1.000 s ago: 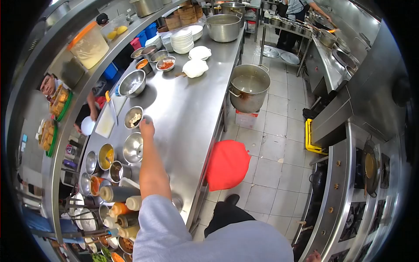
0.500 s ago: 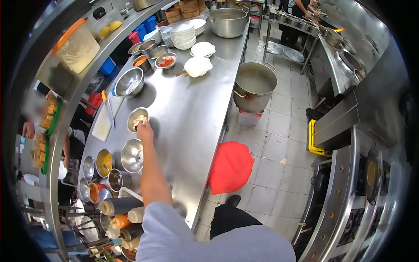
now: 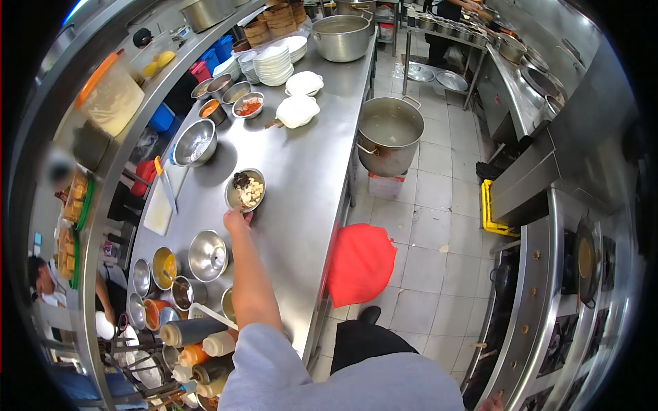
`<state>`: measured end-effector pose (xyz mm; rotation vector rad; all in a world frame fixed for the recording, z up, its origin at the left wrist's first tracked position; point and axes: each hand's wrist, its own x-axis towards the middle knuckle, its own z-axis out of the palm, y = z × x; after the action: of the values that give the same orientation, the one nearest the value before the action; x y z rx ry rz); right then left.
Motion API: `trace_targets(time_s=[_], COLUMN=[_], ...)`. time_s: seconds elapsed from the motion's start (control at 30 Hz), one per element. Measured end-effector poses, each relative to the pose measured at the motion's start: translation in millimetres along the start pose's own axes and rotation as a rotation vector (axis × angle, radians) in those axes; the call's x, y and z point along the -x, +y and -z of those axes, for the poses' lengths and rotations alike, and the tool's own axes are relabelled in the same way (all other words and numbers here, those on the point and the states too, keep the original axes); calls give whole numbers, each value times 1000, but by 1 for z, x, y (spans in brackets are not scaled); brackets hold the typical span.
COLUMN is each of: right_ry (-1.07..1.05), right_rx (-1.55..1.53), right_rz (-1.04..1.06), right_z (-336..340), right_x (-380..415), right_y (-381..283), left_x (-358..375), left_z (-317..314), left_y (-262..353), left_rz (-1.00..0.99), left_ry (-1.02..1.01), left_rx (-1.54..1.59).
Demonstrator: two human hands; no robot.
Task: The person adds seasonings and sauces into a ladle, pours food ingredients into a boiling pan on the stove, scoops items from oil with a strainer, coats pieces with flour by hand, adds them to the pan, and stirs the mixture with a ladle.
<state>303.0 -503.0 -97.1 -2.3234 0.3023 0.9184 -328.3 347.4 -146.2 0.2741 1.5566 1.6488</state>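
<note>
Head view, read left to right. At the far left, at nine o'clock of the frame, a white cutting board with an orange-handled knife lying along it. Below that, toward seven o'clock, a cluster of small steel sauce bowls and several squeeze bottles; exact count hard to make out in the clutter. Just right of the sauce bowls, one empty steel bowl. Farther up, at eleven o'clock, one larger mixing bowl.

Near centre, the left hand stretched out over the steel tabletop, fingers curled and narrow, fingertips at the near rim of the small steel bowl; whether gripping the rim or only touching it, cannot tell. That bowl at twelve o'clock from the hand, directly ahead along the forearm's line; round, so no long axis to speak of. Inside: pale chunks plus a dark clump, one bowl only.

Beyond, at twelve o'clock, two white lidded dishes and one stack of plates. Right of the tabletop, one big stockpot standing on the floor. Right hand not visible, so left hand the only one near.
</note>
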Motion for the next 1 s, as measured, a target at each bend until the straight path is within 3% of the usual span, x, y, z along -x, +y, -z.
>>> trace_targets(time_s=[0.1,0.2,0.3,0.43,0.47,0.53,0.6,0.63,0.67,0.7,0.77,0.8,0.83,0.87,1.0], right_ry=[-54,-161,-90,-20,-57,73,65,119,162,214,329,308,371,469,632], right_rx=[-9,87,-158,-257,-172,-403,-509,-462,-492,-420,-698,-842,-1013,-1135,-1619], right_rz=[-51,97,-246,-183,-135,-80,-5,-44,-39,-81,-144,-95,-142,-125,157], right_z=[13,6,3,4,14,10,16,16,12,16,22,30,42,49,95], right_x=[4,54,71,108,100,67,75,74,86,102,110,124,143,144,181], right_y=[47,45,63,88,119,192,246,278,291,301,353,369,363,389,413], left_x=[2,32,78,145,172,230,290,317,354,400,494,523,580,611,774], left_z=[-7,-23,-50,-83,-91,-100,-97,-89,-79,-63,-18,5,38,63,168], left_y=[-12,-13,-9,-20,-24,-42,-76,-99,-123,-139,-181,-216,-213,-247,-275], left_rz=[-66,-159,-197,-195,-191,-149,-73,-30,60,114,274,233,291,357,759], left_ry=[-49,-148,-278,-450,-473,-576,-728,-840,-1064,-1109,-1338,-1455,-1512,-1536,-1827], left_rx=[54,-10,-71,-122,-178,-203,-316,-408,-307,-431,-403,-419,-555,-572,-821])
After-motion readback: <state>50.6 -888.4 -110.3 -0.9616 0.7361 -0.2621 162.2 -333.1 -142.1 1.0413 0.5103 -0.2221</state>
